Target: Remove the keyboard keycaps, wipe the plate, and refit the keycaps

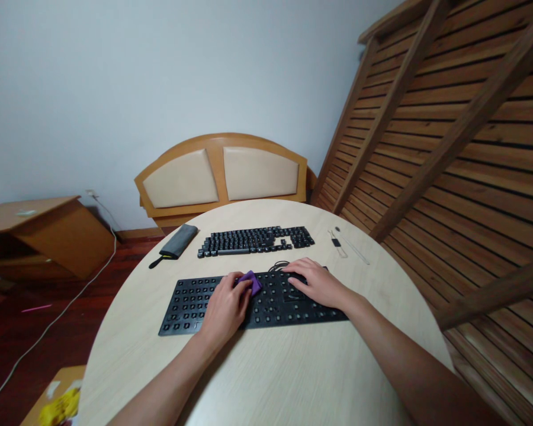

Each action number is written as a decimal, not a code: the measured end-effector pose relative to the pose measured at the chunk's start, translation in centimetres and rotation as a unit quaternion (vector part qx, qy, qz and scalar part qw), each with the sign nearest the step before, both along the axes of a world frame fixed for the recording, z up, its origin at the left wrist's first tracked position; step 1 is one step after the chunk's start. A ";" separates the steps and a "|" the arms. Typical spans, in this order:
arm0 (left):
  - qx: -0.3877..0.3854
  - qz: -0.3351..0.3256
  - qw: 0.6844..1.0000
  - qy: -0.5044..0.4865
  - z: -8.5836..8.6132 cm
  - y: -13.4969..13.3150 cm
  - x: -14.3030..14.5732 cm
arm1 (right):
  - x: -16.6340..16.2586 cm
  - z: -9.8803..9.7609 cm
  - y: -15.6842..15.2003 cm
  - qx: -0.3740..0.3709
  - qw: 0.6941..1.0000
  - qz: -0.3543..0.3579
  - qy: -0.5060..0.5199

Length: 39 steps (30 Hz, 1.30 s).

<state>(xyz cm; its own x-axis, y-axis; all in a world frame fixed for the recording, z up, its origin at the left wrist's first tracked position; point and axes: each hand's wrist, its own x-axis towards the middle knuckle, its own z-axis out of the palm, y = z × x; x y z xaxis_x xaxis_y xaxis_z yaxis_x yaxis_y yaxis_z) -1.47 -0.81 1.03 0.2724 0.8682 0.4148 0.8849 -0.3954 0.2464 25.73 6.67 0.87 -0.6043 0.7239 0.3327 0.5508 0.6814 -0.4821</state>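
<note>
Forearms (393,349) extend over the desk (302,373), the left hand (226,303) pinching a purple cloth (251,283), best worked lightly across the keyboard base (266,313), where the right hand (315,281) rests spread.

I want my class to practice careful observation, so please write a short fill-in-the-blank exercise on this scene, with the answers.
1. The cloth in the left hand is ____ in color.
2. The right hand rests toward the ____ end of the keyboard base.
3. The loose keycaps beyond the keyboard base are ____ in color.
4. Seen by the person, the gray pouch lies to the ____ of the keycaps.

Missing words: purple; right; black; left.
</note>
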 end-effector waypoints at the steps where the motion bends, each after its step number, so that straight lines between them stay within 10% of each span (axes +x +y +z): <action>1: 0.001 0.002 1.000 0.001 0.2 0.0 0.0 | 0.0 0.0 0.0 0.000 1.000 0.001 0.000; 39: -0.037 -0.017 0.999 0.025 0.9 0.4 -2.2 | 0.0 -0.1 0.1 0.001 1.000 0.003 -0.002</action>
